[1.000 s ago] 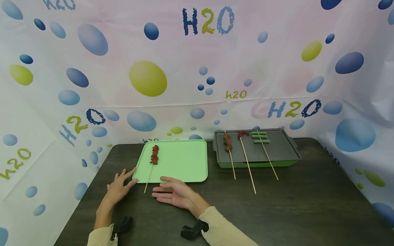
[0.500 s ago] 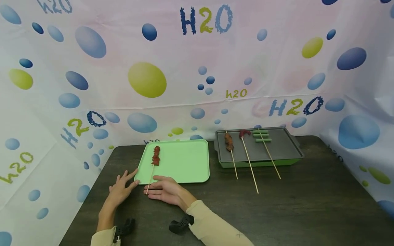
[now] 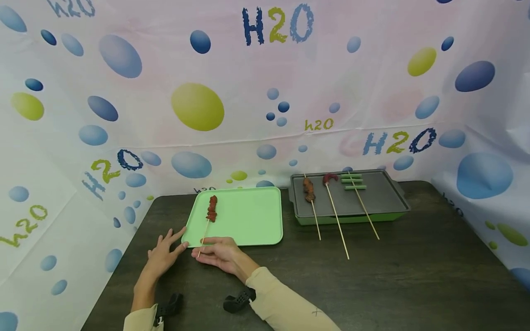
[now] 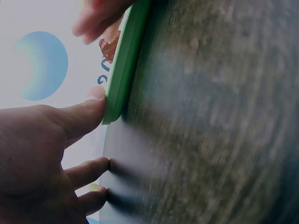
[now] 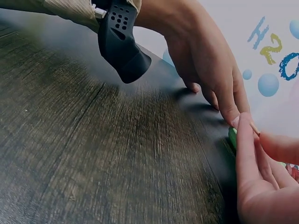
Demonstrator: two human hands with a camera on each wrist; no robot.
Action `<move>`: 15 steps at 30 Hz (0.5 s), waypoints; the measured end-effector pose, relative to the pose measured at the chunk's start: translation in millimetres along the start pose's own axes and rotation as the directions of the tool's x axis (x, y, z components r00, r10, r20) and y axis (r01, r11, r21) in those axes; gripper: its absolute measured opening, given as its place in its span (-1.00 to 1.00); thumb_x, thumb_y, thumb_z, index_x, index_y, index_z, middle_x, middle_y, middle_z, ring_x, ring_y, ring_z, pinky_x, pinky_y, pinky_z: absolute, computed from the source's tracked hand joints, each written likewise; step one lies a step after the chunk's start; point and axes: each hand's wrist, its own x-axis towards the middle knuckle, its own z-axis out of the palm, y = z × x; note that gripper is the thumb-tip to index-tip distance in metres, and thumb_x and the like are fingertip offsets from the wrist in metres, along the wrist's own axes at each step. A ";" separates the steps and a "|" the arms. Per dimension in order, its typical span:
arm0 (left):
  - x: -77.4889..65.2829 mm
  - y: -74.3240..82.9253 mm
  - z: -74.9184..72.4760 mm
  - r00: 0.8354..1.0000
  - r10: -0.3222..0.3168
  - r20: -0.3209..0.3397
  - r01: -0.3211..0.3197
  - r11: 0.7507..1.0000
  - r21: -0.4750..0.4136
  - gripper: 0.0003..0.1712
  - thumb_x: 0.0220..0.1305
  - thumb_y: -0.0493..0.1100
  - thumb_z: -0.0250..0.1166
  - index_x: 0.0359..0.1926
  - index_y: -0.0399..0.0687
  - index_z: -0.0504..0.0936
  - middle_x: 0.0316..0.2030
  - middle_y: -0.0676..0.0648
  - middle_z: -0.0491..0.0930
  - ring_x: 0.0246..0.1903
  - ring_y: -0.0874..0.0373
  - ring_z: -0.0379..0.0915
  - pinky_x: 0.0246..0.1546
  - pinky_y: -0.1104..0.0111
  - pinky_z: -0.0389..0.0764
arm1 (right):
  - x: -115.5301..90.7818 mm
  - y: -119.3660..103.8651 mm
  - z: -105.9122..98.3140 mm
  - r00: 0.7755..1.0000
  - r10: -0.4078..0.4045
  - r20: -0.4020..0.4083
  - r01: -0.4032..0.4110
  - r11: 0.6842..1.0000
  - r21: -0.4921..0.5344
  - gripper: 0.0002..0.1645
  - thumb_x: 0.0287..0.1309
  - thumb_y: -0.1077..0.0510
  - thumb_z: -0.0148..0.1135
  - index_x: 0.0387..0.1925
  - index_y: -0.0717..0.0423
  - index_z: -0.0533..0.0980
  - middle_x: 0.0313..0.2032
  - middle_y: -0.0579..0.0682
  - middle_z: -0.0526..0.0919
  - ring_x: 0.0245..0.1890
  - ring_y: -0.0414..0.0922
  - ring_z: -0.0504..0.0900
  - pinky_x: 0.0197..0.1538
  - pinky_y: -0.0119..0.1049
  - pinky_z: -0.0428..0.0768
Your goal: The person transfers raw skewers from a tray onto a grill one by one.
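A meat skewer (image 3: pixel 212 209) with dark red chunks lies on the light green tray (image 3: pixel 248 230), its bare stick sticking out over the front rim. My right hand (image 3: pixel 221 255) pinches that stick near its lower end between thumb and fingers; in the right wrist view the stick's tip (image 5: pixel 255 129) shows between them. At the tray's front left corner, my left hand (image 3: pixel 161 257) is spread, with thumb and index finger touching the rim. Its other fingertips rest on the table, as the left wrist view shows, with the thumb (image 4: pixel 91 109) against the green edge.
Right of the tray stands a grey grill plate (image 3: pixel 381 202) on a green base. On it lie a brown meat skewer (image 3: pixel 308 191), a skewer with a dark red curled piece (image 3: pixel 330 178) and a green vegetable skewer (image 3: pixel 352 180). Their sticks overhang the front. A printed curtain (image 3: pixel 265 69) hangs behind.
My right hand has moved left to the skewer's stick, and its fingers have closed on it. The skewer has tilted slightly rightward. My left hand stays at the tray's corner.
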 end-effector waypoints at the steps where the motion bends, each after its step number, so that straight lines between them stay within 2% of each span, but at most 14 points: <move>1: -0.2 0.1 0.0 1.000 0.001 -0.002 -0.001 1.000 0.000 -0.21 0.56 0.09 0.14 0.60 -0.14 0.10 0.53 -0.57 -0.23 0.47 -0.62 -0.52 0.22 -0.59 -0.42 | -0.6 0.2 0.2 1.000 -0.006 -0.007 0.006 1.000 -0.005 -0.52 0.37 0.45 0.18 0.29 0.37 0.49 -0.07 0.31 0.74 0.02 0.10 0.74 0.11 -0.09 0.66; 7: -2.0 0.2 -0.2 1.000 0.011 -0.008 -0.011 1.000 -0.013 -0.23 0.57 0.06 0.13 0.60 -0.15 0.11 0.53 -0.57 -0.23 0.47 -0.62 -0.52 0.21 -0.58 -0.42 | -6.5 -0.2 -1.8 0.998 -0.046 -0.033 0.044 0.997 -0.065 -0.55 0.32 0.46 0.23 0.23 0.37 0.55 -0.12 0.29 0.76 -0.06 0.07 0.78 0.00 -0.14 0.71; 15: -3.6 1.6 -1.0 0.999 0.014 -0.031 -0.014 1.000 -0.015 -0.22 0.55 0.06 0.16 0.59 -0.16 0.14 0.52 -0.57 -0.19 0.47 -0.63 -0.47 0.21 -0.59 -0.39 | -16.1 -9.9 -11.1 0.998 -0.062 -0.010 0.061 0.992 -0.108 -0.53 0.28 0.49 0.25 0.22 0.42 0.53 -0.11 0.33 0.75 -0.05 0.09 0.77 -0.01 -0.15 0.71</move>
